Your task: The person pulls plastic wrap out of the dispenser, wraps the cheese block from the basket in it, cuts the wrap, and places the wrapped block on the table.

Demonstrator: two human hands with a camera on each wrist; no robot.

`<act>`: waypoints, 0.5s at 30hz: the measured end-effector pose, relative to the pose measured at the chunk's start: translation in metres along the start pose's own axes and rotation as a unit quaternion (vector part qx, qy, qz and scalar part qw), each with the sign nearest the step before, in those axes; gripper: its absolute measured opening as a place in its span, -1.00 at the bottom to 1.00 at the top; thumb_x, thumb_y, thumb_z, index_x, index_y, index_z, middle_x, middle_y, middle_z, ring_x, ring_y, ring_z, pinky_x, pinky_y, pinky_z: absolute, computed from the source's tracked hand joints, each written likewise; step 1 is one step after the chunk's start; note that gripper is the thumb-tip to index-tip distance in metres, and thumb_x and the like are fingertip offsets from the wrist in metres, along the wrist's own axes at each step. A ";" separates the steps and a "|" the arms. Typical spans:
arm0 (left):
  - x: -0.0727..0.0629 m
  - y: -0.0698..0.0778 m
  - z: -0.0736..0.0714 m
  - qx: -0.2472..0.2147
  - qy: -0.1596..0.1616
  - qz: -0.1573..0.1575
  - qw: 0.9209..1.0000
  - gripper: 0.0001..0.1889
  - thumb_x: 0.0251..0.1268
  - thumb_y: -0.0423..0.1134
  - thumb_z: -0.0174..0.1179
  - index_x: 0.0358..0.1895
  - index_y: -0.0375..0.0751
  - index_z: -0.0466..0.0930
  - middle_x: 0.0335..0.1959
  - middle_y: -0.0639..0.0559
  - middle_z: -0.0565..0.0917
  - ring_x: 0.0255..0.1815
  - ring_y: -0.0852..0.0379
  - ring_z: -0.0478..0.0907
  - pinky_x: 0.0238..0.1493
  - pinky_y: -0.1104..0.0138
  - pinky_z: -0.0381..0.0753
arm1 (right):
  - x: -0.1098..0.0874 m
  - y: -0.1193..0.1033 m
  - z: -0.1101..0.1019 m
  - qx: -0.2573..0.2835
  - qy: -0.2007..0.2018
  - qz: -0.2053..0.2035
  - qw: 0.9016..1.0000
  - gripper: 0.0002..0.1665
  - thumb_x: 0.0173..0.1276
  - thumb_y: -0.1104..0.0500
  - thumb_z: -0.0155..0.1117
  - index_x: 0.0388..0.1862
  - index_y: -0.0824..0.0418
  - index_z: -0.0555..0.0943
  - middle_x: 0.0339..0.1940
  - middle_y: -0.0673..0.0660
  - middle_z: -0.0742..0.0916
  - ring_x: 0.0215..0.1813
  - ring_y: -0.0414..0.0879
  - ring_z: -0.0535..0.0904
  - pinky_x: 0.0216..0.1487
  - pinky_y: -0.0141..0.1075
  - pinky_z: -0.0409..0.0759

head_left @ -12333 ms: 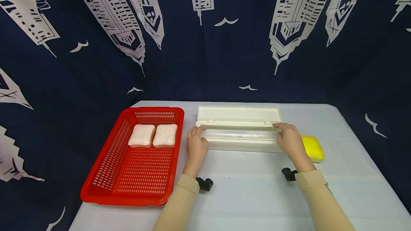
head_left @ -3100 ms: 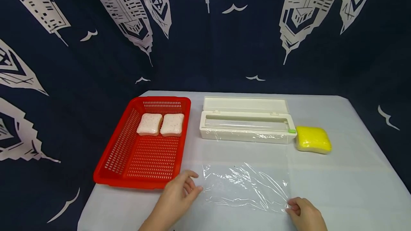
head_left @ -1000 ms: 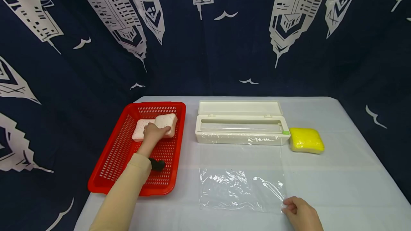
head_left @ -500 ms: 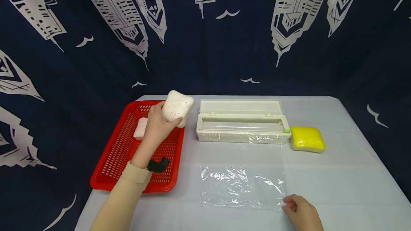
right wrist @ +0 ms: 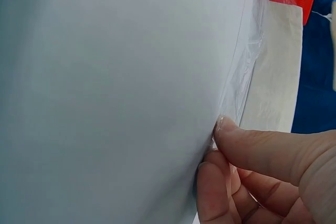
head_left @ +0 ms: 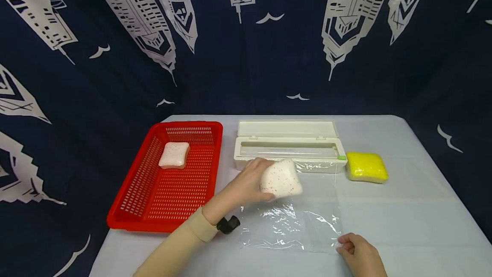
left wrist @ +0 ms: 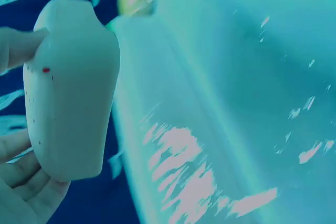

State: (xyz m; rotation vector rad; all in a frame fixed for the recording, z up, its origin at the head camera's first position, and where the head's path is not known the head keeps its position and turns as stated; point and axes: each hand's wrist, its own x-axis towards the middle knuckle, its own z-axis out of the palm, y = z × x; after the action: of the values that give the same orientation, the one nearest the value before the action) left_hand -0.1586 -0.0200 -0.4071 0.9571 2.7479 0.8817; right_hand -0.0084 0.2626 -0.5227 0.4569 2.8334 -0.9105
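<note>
In the head view my left hand (head_left: pixel 251 183) grips a white, dark-speckled block with rounded corners (head_left: pixel 282 178), holding it above the cling film (head_left: pixel 273 225). Close up in the left wrist view, the thumb and fingers clasp the sides of this block (left wrist: pixel 76 93). The film runs out from the front of a white cling film dispenser (head_left: pixel 288 165), whose lid stands up. At the film's near right corner, my right hand (head_left: pixel 361 253) pinches its edge; the right wrist view has the thumb and fingertips on the gathered film (right wrist: pixel 239 82).
A red perforated basket (head_left: pixel 161 221) stands on the left of the white table (head_left: pixel 415 221), with a similar speckled block (head_left: pixel 174 155) inside. Beside the dispenser's right end lies a shiny yellow block (head_left: pixel 367 167). A dark blue printed cloth (head_left: pixel 246 72) hangs behind.
The dispenser was held by both hands earlier; film was then drawn toward the front. My left hand took one speckled block from the basket and carried it right, over the film. The right hand stayed put lately.
</note>
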 end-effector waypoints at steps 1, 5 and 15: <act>0.002 0.000 0.009 0.005 -0.018 0.002 1.000 -0.14 -0.10 -0.19 0.56 0.36 -0.18 0.36 0.23 -0.03 0.48 0.21 0.06 0.39 0.21 0.19 0.51 | 0.000 0.000 0.000 0.001 0.000 -0.001 1.000 -0.79 0.13 0.25 0.45 -0.27 0.29 0.66 -0.45 -0.02 0.61 -0.39 -0.18 0.45 -0.39 -0.37 0.39; 0.007 -0.003 0.040 0.034 -0.074 0.026 0.996 -0.15 -0.06 -0.13 0.54 0.37 -0.18 0.35 0.24 0.02 0.47 0.26 0.12 0.37 0.26 0.33 0.46 | -0.001 -0.002 -0.003 0.001 0.002 -0.002 1.000 -0.80 0.12 0.27 0.44 -0.27 0.29 0.66 -0.46 -0.02 0.62 -0.39 -0.17 0.46 -0.39 -0.36 0.40; 0.011 -0.010 0.071 0.060 -0.129 0.021 0.990 -0.12 -0.10 -0.11 0.56 0.37 -0.20 0.37 0.23 0.00 0.49 0.26 0.11 0.39 0.28 0.33 0.47 | -0.002 -0.003 -0.002 0.003 0.004 -0.001 1.000 -0.82 0.15 0.28 0.44 -0.26 0.30 0.66 -0.46 -0.02 0.62 -0.38 -0.17 0.47 -0.37 -0.37 0.43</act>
State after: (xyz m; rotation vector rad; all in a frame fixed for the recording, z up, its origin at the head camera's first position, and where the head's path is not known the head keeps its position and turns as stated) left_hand -0.1532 0.0150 -0.4704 1.0701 2.5910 0.5574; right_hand -0.0073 0.2608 -0.5189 0.4589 2.8404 -0.9208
